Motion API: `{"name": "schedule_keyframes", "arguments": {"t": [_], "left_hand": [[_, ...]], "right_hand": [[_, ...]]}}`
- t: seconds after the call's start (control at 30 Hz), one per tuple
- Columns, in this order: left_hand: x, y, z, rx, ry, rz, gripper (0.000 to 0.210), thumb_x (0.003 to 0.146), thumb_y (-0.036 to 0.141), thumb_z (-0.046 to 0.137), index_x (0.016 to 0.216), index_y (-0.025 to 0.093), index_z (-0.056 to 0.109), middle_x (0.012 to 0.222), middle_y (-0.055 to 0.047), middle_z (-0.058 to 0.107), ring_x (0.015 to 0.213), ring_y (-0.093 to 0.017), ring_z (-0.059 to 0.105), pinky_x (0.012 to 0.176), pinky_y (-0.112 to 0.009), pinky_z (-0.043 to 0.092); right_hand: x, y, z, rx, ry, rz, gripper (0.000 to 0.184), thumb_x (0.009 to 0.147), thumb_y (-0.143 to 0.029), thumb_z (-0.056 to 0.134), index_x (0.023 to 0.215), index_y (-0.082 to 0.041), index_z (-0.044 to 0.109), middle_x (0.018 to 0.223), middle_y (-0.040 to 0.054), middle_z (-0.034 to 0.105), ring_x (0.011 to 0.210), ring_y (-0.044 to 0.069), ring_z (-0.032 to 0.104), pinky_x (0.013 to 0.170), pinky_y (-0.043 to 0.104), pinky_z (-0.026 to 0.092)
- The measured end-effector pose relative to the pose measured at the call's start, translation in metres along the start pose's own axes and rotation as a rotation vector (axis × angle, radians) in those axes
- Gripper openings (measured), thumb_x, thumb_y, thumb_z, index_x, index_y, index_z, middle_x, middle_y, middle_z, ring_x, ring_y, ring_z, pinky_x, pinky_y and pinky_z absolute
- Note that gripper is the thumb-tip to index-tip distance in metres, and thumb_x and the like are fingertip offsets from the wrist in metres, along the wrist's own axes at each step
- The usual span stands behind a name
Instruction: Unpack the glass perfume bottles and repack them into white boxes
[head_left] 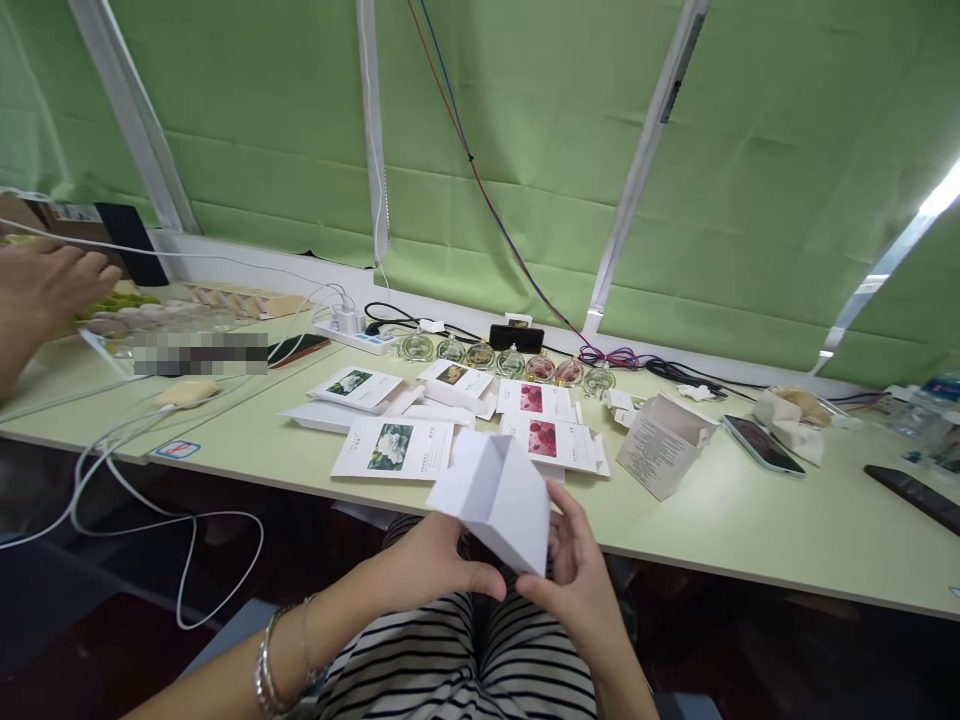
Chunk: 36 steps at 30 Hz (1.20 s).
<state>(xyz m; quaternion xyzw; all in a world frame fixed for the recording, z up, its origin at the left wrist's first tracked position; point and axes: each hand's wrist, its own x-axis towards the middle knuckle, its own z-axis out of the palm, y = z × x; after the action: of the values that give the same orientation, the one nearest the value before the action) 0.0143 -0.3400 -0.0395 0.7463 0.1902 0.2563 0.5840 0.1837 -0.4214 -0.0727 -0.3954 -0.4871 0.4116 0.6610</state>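
Note:
A white folded paper box (517,505) is held tilted above my lap, just in front of the table edge, with a flap standing out at its upper left. My left hand (439,565) supports it from the lower left; its thumb shows below the box and its other fingers are hidden behind. On the right side, my right hand (577,575) grips the box between thumb and fingers. Just beyond lie flat cartons, among them a carton with a white flower picture (394,447) and a carton with a pink flower picture (551,440).
Several round glass bottles (512,361) stand in a row behind the cartons. To the right are an upright printed box (664,445) and a phone (763,444). White cables (187,517) hang over the left edge. Another person's hand (45,285) is at far left.

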Motion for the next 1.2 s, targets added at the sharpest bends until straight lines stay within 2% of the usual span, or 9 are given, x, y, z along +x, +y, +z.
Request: {"name": "schedule_keyframes", "arguments": {"t": [0.27, 0.43, 0.53, 0.6, 0.7, 0.83, 0.93, 1.07, 1.2], "left_hand": [[-0.005, 0.008, -0.003, 0.037, -0.045, -0.061, 0.033, 0.066, 0.032, 0.072, 0.095, 0.018, 0.064, 0.094, -0.005, 0.068, 0.091, -0.024, 0.060, 0.084, -0.039, 0.047], [-0.005, 0.020, -0.008, 0.114, 0.010, -0.080, 0.028, 0.065, 0.032, 0.070, 0.086, 0.016, 0.062, 0.090, -0.006, 0.068, 0.087, -0.023, 0.061, 0.080, -0.037, 0.048], [-0.005, 0.023, -0.010, 0.117, 0.040, -0.076, 0.026, 0.065, 0.032, 0.070, 0.084, 0.016, 0.061, 0.086, -0.005, 0.068, 0.085, -0.023, 0.061, 0.079, -0.036, 0.049], [-0.005, 0.023, -0.011, 0.139, 0.032, -0.056, 0.025, 0.066, 0.031, 0.069, 0.083, 0.016, 0.061, 0.085, -0.005, 0.068, 0.083, -0.022, 0.061, 0.079, -0.035, 0.049], [-0.004, 0.021, -0.011, 0.162, 0.029, -0.023, 0.025, 0.066, 0.032, 0.070, 0.084, 0.016, 0.062, 0.086, -0.004, 0.068, 0.084, -0.021, 0.061, 0.081, -0.035, 0.048], [-0.007, 0.024, -0.010, 0.109, 0.002, -0.040, 0.026, 0.066, 0.035, 0.070, 0.082, 0.016, 0.063, 0.084, -0.004, 0.068, 0.084, -0.022, 0.061, 0.081, -0.036, 0.048], [-0.012, 0.030, -0.008, 0.033, -0.042, -0.029, 0.030, 0.065, 0.039, 0.072, 0.083, 0.016, 0.064, 0.086, -0.005, 0.068, 0.087, -0.024, 0.061, 0.081, -0.038, 0.048], [-0.016, 0.043, -0.004, -0.076, -0.028, 0.003, 0.052, 0.058, 0.050, 0.075, 0.097, 0.017, 0.063, 0.100, -0.009, 0.067, 0.098, -0.030, 0.058, 0.086, -0.043, 0.045], [-0.010, 0.048, -0.001, -0.183, 0.097, 0.005, 0.066, 0.058, 0.047, 0.076, 0.113, 0.019, 0.055, 0.109, -0.011, 0.064, 0.103, -0.031, 0.057, 0.090, -0.046, 0.043]], "right_hand": [[-0.004, -0.003, 0.007, -0.465, -0.006, -0.039, 0.087, 0.062, -0.038, 0.074, 0.135, -0.025, 0.027, 0.131, 0.0105, 0.041, 0.114, 0.027, 0.047, 0.093, 0.039, 0.042], [0.017, -0.025, -0.055, -0.682, 0.742, -0.203, 0.074, 0.074, -0.048, 0.059, 0.134, -0.019, 0.028, 0.135, 0.0144, 0.034, 0.120, 0.030, 0.038, 0.096, 0.046, 0.036], [0.039, -0.034, -0.095, -0.763, 0.932, -0.138, 0.091, 0.069, -0.049, 0.063, 0.139, -0.015, 0.016, 0.138, 0.0170, 0.031, 0.126, 0.032, 0.031, 0.101, 0.049, 0.029], [0.049, -0.035, -0.113, -0.822, 0.904, -0.018, 0.095, 0.068, -0.050, 0.064, 0.140, -0.015, 0.014, 0.129, 0.0166, 0.042, 0.121, 0.034, 0.035, 0.098, 0.053, 0.030], [0.047, -0.031, -0.122, -0.940, 0.864, 0.039, 0.070, 0.068, -0.048, 0.063, 0.125, -0.015, 0.040, 0.104, 0.0123, 0.052, 0.097, 0.032, 0.049, 0.085, 0.050, 0.040], [0.018, -0.026, -0.095, -1.139, 0.893, -0.432, 0.037, 0.072, -0.037, 0.063, 0.100, -0.017, 0.054, 0.091, 0.0082, 0.049, 0.083, 0.025, 0.048, 0.074, 0.041, 0.044], [-0.004, -0.023, -0.059, -1.231, 0.653, -0.755, 0.035, 0.075, -0.021, 0.062, 0.108, -0.020, 0.052, 0.091, 0.0079, 0.050, 0.085, 0.025, 0.050, 0.075, 0.040, 0.044], [-0.016, -0.012, -0.027, -1.172, 0.356, -0.779, 0.048, 0.078, -0.007, 0.053, 0.121, -0.027, 0.047, 0.097, 0.0074, 0.048, 0.089, 0.023, 0.051, 0.075, 0.038, 0.047], [-0.017, 0.003, -0.018, -1.126, 0.321, -0.820, 0.056, 0.077, -0.003, 0.054, 0.126, -0.029, 0.045, 0.096, 0.0071, 0.048, 0.089, 0.023, 0.051, 0.073, 0.040, 0.048]]}}
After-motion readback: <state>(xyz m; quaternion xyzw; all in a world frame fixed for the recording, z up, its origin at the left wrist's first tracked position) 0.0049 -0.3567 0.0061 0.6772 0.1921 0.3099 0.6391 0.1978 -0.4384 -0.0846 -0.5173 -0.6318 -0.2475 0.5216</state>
